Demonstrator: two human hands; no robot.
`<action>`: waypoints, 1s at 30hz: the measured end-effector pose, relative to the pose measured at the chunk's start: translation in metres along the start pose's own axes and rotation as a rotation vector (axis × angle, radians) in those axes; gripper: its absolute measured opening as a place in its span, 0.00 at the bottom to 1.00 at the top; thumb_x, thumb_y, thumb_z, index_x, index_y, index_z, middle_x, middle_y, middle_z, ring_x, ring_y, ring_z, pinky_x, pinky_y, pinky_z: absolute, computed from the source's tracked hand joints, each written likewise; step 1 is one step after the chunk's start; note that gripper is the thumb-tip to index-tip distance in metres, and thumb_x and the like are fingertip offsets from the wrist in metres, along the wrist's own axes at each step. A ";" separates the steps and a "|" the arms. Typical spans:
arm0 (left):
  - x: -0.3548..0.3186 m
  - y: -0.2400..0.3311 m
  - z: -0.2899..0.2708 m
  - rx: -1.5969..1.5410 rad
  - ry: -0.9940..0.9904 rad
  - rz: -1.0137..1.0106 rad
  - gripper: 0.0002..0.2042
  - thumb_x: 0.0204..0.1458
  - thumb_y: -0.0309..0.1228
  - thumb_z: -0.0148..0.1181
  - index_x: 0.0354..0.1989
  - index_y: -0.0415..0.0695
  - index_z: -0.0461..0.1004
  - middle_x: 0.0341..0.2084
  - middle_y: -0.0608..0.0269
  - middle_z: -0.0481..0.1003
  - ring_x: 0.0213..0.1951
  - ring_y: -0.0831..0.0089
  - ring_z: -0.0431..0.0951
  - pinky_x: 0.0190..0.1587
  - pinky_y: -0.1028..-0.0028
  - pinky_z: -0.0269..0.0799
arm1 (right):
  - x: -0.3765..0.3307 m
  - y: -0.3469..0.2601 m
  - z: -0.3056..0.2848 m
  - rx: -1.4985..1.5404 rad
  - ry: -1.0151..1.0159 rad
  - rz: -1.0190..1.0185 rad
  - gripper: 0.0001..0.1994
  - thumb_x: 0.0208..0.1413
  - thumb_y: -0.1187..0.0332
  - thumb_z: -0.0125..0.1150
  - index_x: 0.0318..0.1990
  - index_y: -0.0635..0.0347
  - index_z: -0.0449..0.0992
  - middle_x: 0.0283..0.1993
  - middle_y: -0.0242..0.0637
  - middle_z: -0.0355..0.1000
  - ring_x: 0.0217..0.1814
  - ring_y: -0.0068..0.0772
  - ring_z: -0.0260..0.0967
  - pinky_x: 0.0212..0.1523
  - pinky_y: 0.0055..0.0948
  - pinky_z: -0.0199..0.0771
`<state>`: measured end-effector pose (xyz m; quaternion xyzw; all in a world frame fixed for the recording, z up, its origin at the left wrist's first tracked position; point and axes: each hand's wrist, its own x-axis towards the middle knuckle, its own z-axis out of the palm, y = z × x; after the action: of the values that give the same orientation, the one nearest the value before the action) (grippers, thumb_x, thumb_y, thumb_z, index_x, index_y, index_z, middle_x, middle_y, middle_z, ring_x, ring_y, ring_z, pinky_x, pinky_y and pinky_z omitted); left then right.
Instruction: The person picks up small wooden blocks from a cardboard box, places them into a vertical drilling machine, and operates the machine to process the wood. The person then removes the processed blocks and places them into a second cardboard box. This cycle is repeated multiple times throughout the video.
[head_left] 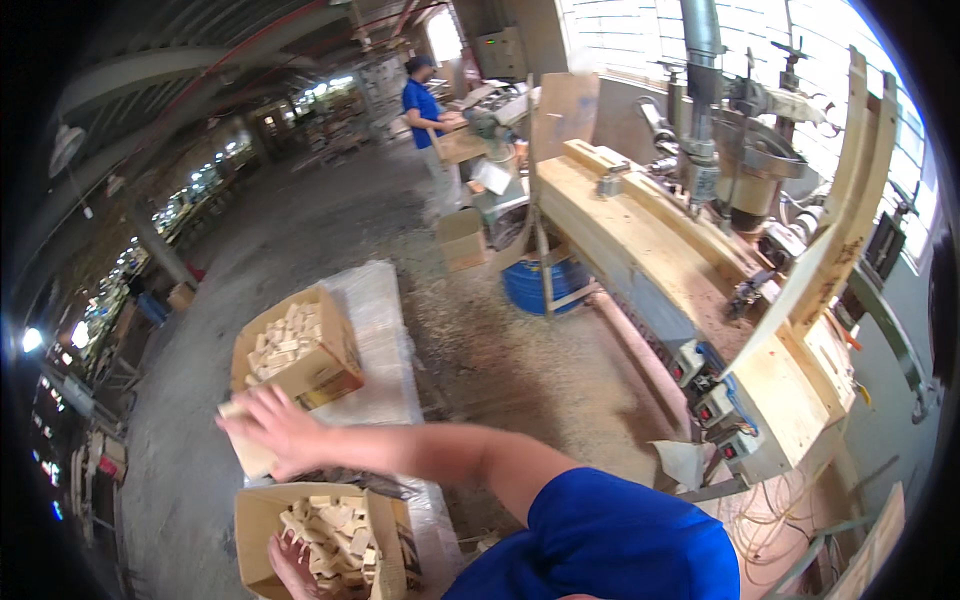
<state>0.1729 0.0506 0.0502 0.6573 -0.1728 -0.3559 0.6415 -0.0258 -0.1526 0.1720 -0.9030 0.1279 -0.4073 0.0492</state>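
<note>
An open cardboard box (253,515) at the bottom of the view holds many small pale wooden pieces (335,530). My left hand (290,572) is down inside its left side, against the pieces, with the fingers stretched out and partly in shadow. My right arm reaches across to the left. There my right hand (282,428) grips a flat tan panel (246,446), which looks like a raised cardboard flap at the box's far side. A second cardboard box (335,378), full of similar wooden pieces (285,338), stands just beyond that hand.
Both boxes rest on a plastic-wrapped pallet or sheet (385,330). To the right runs a long wooden workbench (640,225) with a drilling machine (703,130) and switch boxes (715,405). A blue tub (543,287) stands under its far end. Farther off, a person (424,115) in blue works at another machine.
</note>
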 end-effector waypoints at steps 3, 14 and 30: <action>0.007 0.006 0.047 0.308 -0.198 0.137 0.27 0.53 0.48 0.53 0.56 0.45 0.62 0.46 0.61 0.71 0.41 0.69 0.71 0.46 0.70 0.64 | 0.013 0.058 -0.104 -0.285 0.172 -0.042 0.56 0.27 0.52 0.72 0.68 0.46 0.44 0.61 0.57 0.49 0.66 0.56 0.44 0.63 0.61 0.40; 0.021 -0.011 0.165 1.239 -0.456 0.712 0.30 0.51 0.50 0.54 0.57 0.43 0.64 0.51 0.41 0.67 0.53 0.43 0.64 0.56 0.56 0.60 | -0.091 0.077 -0.555 -1.516 0.045 0.280 0.39 0.35 0.57 0.70 0.59 0.53 0.63 0.46 0.45 0.62 0.50 0.48 0.61 0.51 0.43 0.63; 0.043 -0.036 0.190 1.339 -0.349 0.587 0.27 0.51 0.45 0.55 0.58 0.44 0.64 0.54 0.44 0.65 0.56 0.50 0.62 0.58 0.60 0.58 | -0.222 -0.069 -0.773 -2.499 -0.201 1.087 0.56 0.26 0.66 0.74 0.66 0.24 0.45 0.59 0.33 0.60 0.62 0.38 0.58 0.60 0.51 0.59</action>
<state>0.0626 -0.1113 0.0191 0.7681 -0.6195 -0.0881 0.1362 -0.7320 -0.0140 0.5379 -0.2070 0.7389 0.1159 -0.6307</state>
